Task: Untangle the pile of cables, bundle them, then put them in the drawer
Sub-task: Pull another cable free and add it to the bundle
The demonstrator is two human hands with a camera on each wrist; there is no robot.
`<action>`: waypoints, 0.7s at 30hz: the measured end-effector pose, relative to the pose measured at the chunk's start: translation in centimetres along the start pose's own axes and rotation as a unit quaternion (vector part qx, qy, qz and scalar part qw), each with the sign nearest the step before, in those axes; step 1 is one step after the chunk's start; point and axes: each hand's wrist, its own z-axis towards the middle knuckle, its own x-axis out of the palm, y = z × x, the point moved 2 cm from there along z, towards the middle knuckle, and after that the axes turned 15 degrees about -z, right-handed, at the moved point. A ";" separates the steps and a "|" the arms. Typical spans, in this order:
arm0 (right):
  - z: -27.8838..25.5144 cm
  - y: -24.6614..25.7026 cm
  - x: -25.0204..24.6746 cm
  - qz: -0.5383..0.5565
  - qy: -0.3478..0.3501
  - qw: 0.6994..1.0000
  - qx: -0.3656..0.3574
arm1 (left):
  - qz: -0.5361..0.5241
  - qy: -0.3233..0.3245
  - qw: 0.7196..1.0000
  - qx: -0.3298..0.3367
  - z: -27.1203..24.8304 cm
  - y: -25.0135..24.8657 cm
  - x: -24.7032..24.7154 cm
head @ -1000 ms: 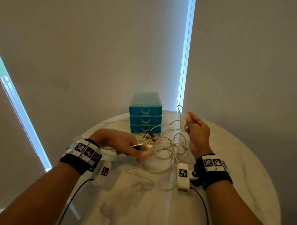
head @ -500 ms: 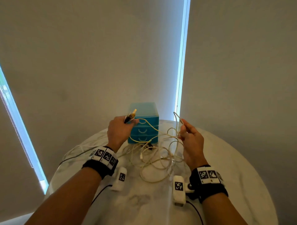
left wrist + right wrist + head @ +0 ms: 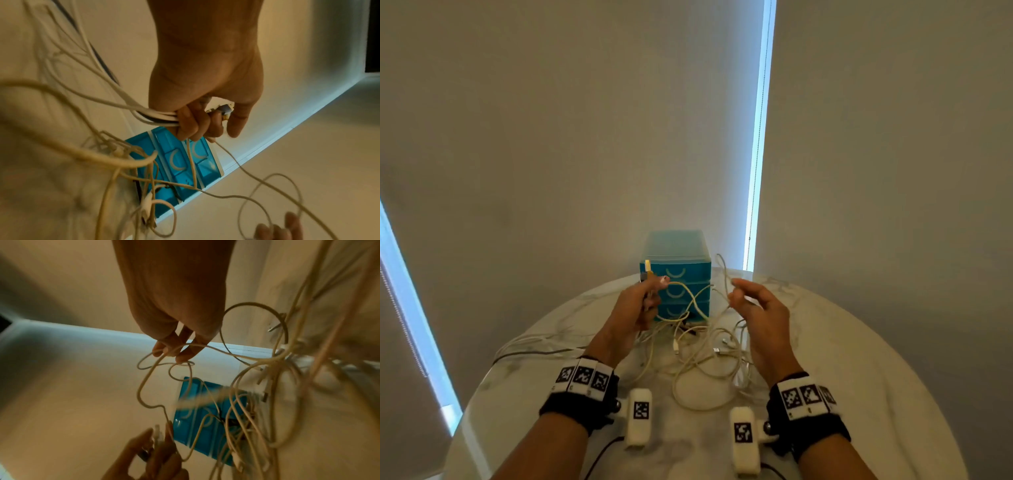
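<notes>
Both of your hands were raised over the cable pile (image 3: pixel 702 356) on the round marble table (image 3: pixel 859 394) in the head view, with the blue drawer unit (image 3: pixel 676 274) standing closed just behind the tangle. Your left hand (image 3: pixel 635 308) was curled around a plug end whose yellow tip pointed up, and the cream cable (image 3: pixel 690 298) ran from it down and rightward into the heap, probably held high so that strand could be traced clear of the others. Your right hand (image 3: pixel 760 308) had its fingers loosely spread, and a thin loop (image 3: pixel 722 274) rose between them. From the left wrist, your left hand (image 3: pixel 205 81) gripped several white and cream strands together, the connector (image 3: pixel 223 110) poking out by the thumb and the cables trailing away toward the drawers (image 3: pixel 180 164). From the right wrist, your fingertips (image 3: pixel 180 352) pinched a thin cable (image 3: pixel 156 369) lightly, its loops hanging toward the drawers (image 3: pixel 205 410); motion blur left the rest of the tangle unclear. Untangling looked barely begun.
</notes>
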 end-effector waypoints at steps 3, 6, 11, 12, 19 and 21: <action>-0.9 -0.2 1.4 -0.089 0.052 0.993 -0.057 | -0.022 0.015 1.000 0.001 -0.9 0.6 0.2; -1.0 -0.8 2.5 -0.185 0.077 0.972 -0.121 | 0.015 0.000 1.000 0.024 -1.5 0.9 0.7; -1.4 -1.2 3.4 -0.219 0.178 0.953 -0.108 | 0.080 -0.026 0.990 0.115 -2.5 0.6 1.2; -1.6 -1.3 3.5 -0.213 0.202 0.951 -0.095 | 0.080 -0.027 0.987 0.137 -2.6 0.6 1.2; -1.1 -2.3 2.9 -0.268 0.147 0.952 -0.009 | 0.021 0.014 0.985 0.171 -2.8 0.6 0.1; -1.3 -2.7 2.7 -0.352 0.191 0.915 -0.038 | 0.014 0.040 0.983 0.177 -2.8 0.1 0.2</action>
